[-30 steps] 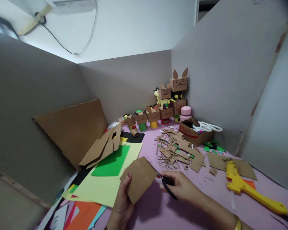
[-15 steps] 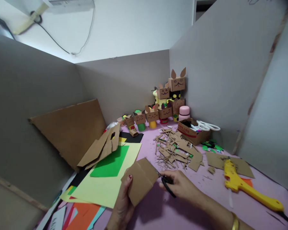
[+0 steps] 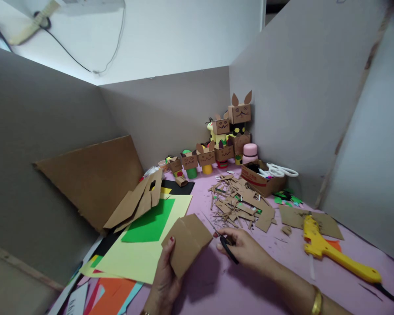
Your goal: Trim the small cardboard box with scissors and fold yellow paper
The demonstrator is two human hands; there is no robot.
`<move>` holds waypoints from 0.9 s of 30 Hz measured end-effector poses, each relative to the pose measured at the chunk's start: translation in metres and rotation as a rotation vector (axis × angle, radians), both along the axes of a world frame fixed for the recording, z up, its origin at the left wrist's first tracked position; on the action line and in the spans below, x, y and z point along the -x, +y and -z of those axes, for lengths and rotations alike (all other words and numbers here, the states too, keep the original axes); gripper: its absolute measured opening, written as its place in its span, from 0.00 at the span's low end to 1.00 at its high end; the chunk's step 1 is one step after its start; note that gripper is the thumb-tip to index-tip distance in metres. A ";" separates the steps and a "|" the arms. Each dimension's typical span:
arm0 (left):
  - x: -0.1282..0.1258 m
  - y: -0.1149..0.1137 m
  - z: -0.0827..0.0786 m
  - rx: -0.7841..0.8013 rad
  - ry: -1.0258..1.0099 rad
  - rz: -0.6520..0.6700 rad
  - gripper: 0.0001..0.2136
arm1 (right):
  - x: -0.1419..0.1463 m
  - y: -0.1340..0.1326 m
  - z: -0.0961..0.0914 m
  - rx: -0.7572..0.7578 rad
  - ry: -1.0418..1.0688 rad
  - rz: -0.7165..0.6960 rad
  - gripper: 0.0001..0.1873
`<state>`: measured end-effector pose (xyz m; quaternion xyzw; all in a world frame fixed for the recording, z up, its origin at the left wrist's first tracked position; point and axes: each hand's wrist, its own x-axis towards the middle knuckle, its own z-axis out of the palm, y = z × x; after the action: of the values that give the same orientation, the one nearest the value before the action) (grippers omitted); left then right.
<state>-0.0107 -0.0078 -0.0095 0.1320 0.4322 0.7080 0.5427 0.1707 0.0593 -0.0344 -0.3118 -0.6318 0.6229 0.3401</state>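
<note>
A creased piece of brown cardboard (image 3: 188, 245) is held by my left hand (image 3: 166, 275), thumb on its face and the other fingers behind it. Just to the right, my right hand (image 3: 241, 247) grips black-handled scissors (image 3: 228, 249). Their thin blades point up and left, beside the cardboard's right edge and apart from it. Beyond my hands lies a heap of cardboard scraps (image 3: 236, 203) on the pink tabletop.
A yellow glue gun (image 3: 338, 258) lies at right by a flat cardboard strip (image 3: 310, 221). Farther back are a small box (image 3: 262, 181) with white scissors (image 3: 282, 170), a pink bottle (image 3: 250, 153) and several cardboard animal figures (image 3: 206, 156). Coloured paper (image 3: 147, 225) and a large cardboard sheet (image 3: 92, 175) are left.
The scissors have come away from the cardboard's edge, where their blades were before. The cardboard has shifted slightly left in my left hand. The whole view has moved a little.
</note>
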 end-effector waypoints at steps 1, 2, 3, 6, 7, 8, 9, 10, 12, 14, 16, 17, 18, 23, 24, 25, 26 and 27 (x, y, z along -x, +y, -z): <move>0.001 0.000 -0.001 -0.016 -0.010 -0.024 0.26 | 0.001 -0.001 0.001 0.019 0.005 0.010 0.20; 0.001 0.001 -0.003 -0.030 -0.013 -0.044 0.26 | 0.001 -0.002 0.002 0.033 0.007 0.005 0.21; 0.002 0.001 -0.003 -0.042 -0.012 -0.056 0.26 | 0.002 -0.002 0.003 0.041 0.006 -0.017 0.22; 0.003 0.001 -0.003 -0.054 0.004 -0.064 0.27 | 0.002 -0.004 0.004 0.013 -0.014 -0.095 0.17; 0.003 0.001 -0.003 -0.049 0.010 -0.057 0.27 | 0.001 -0.003 0.003 -0.012 -0.023 -0.108 0.14; 0.003 0.001 -0.002 -0.039 0.015 -0.049 0.27 | 0.000 -0.003 0.003 -0.037 -0.030 -0.110 0.12; 0.003 0.001 -0.002 -0.031 0.019 -0.040 0.27 | 0.000 -0.003 0.002 -0.060 -0.035 -0.105 0.11; 0.003 0.001 -0.001 -0.023 0.022 -0.034 0.26 | -0.001 -0.002 0.002 -0.077 -0.041 -0.099 0.10; 0.003 0.001 0.000 -0.018 0.028 -0.029 0.25 | -0.001 -0.002 0.001 -0.089 -0.049 -0.091 0.09; 0.003 0.001 0.000 -0.002 0.043 -0.031 0.24 | 0.000 -0.002 0.002 -0.077 -0.046 -0.072 0.10; 0.001 0.001 -0.001 -0.019 0.102 -0.027 0.25 | 0.001 -0.001 0.002 -0.017 -0.027 -0.020 0.14; -0.001 0.001 -0.002 -0.048 0.159 -0.026 0.27 | 0.001 -0.001 0.002 0.017 -0.016 0.018 0.17; -0.003 0.001 -0.003 -0.081 0.237 -0.038 0.29 | 0.002 0.000 0.002 0.046 -0.005 0.057 0.20; -0.013 -0.002 0.002 -0.165 0.841 -0.172 0.36 | 0.003 0.004 -0.004 0.112 0.048 0.172 0.34; -0.013 -0.002 0.006 -0.180 0.960 -0.160 0.36 | 0.003 0.004 -0.007 0.131 0.046 0.162 0.37; -0.012 -0.003 0.011 -0.197 1.062 -0.128 0.36 | 0.003 0.003 -0.009 0.148 0.040 0.146 0.40; -0.010 -0.003 0.017 -0.216 1.144 -0.097 0.36 | 0.003 0.001 -0.011 0.165 0.035 0.129 0.42; -0.006 -0.003 0.024 -0.239 1.207 -0.070 0.35 | 0.003 -0.001 -0.013 0.179 0.038 0.117 0.44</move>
<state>-0.0043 -0.0110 -0.0336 0.5552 0.5849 0.5691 0.1602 0.1676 0.0581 -0.0217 -0.3655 -0.5478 0.6617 0.3585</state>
